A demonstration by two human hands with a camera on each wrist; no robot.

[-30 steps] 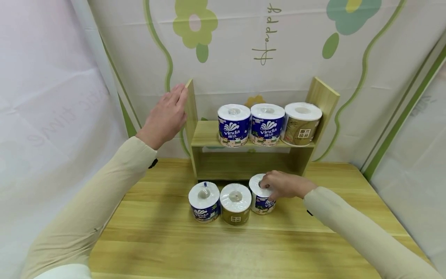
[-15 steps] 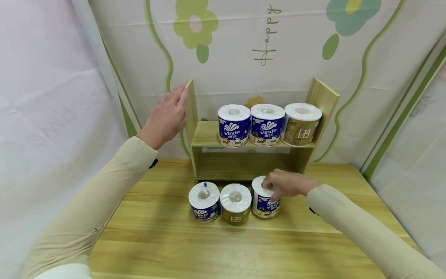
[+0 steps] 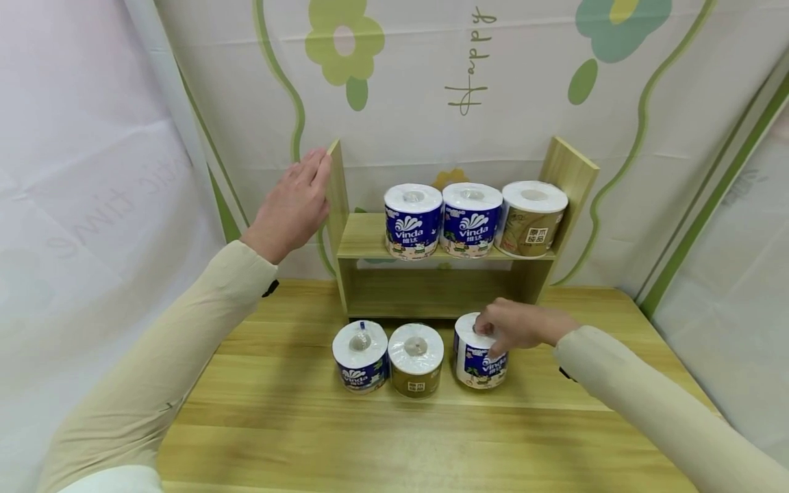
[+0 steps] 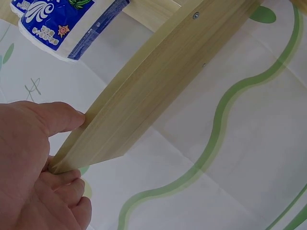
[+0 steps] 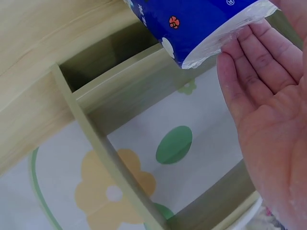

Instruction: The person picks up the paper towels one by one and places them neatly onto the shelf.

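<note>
My right hand (image 3: 520, 323) grips a blue-and-white toilet roll (image 3: 476, 366) at its top, with fingers at the core hole and the thumb on its side. In the right wrist view, the fingers (image 5: 261, 62) lie against the clear wrap at the end of that roll (image 5: 196, 21). With thumb and fingers, my left hand (image 3: 292, 205) holds the upper end of the shelf's left side panel (image 4: 139, 91). To the left of the held roll stand a brown toilet roll (image 3: 416, 382) and another blue one (image 3: 361, 375), side by side on the table.
The small wooden shelf (image 3: 364, 239) stands against a printed cloth backdrop (image 3: 407, 137). Its upper board carries two blue rolls (image 3: 411, 229) and a brown roll (image 3: 531, 226) at the right panel (image 3: 570, 171). Wood-grain table (image 3: 394, 445) extends in front.
My right hand has moved the blue roll to the right and slightly towards me, widening the gap to the brown roll. The left hand has stayed on the panel.
</note>
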